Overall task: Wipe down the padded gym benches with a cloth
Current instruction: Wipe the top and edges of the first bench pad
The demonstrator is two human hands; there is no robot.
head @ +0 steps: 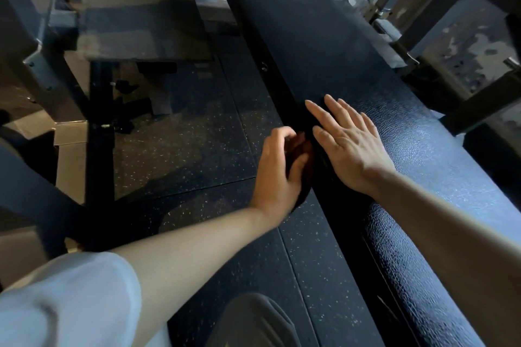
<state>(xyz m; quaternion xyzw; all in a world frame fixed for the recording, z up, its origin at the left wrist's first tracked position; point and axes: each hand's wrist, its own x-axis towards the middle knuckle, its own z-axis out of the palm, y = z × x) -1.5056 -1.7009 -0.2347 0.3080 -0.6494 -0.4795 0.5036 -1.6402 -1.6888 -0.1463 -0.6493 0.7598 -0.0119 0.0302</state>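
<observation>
The left hand (277,166) curls around a dark bunched cloth (303,155) against the near side edge of the padded bench (352,59). The right hand (348,144) rests flat, fingers straight, on top. The cloth looks soft, light and easily bunched; gripping a full wad should suit the stiff, textured vinyl.

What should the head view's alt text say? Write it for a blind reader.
A person's left hand holds a dark cloth against the side edge of a long black padded bench, while the right hand lies flat on top. Speckled rubber floor lies beneath.
</observation>
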